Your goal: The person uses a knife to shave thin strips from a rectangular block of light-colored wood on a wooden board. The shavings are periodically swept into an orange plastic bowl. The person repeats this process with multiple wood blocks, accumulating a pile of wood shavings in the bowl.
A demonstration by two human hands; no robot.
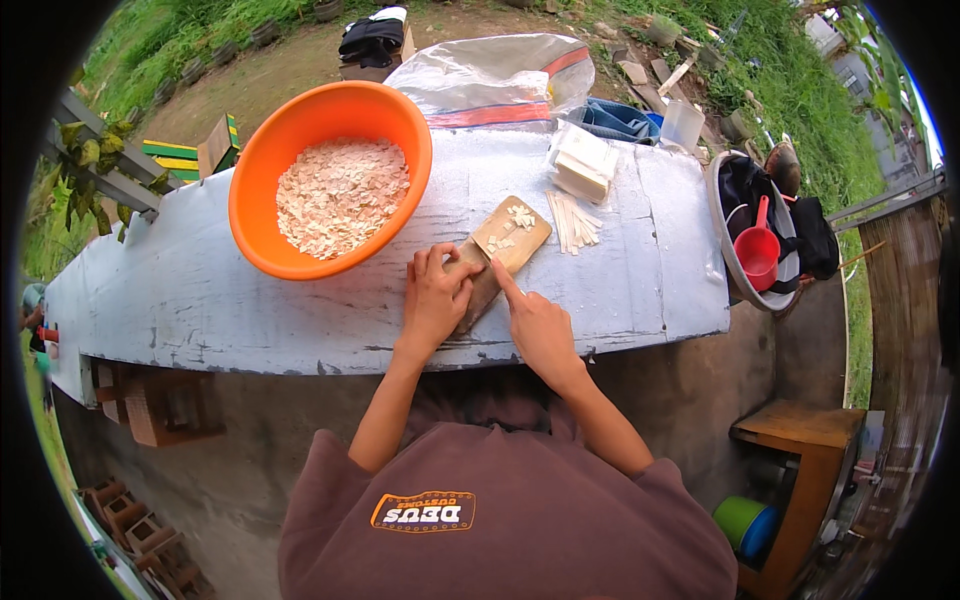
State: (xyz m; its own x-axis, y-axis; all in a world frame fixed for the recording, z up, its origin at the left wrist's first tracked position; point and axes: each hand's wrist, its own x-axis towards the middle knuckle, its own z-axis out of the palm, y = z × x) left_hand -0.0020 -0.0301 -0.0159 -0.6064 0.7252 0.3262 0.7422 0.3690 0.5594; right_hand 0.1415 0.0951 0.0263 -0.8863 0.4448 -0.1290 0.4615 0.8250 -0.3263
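While wd board (526, 243) lies btwn hands (433, 303), cut pcs (521, 215) beyond, strips (572, 222) R

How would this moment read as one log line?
left hand: at wooden board | right hand: index finger extended at board | on board: small pale pieces | beside: pale strips | leftward: orange basin, pale flakes

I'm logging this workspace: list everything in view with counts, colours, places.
Table: one, whitish, centre
Basin: one, orange, left on table
Flakes: many, cream, in basin
Board: one, brown, before hands
Pieces: several, cream, on board
Strips: several, cream, right of board
Packet: one, cream, beyond strips
Sack: one, clear, far edge
Tub: one, grey, right
Scoop: one, red, in tub
Cabinet: one, brown, lower right
Shirt: one, brown, bottom centre
Left hand: one, bare, at board
Right hand: one, bare, at board
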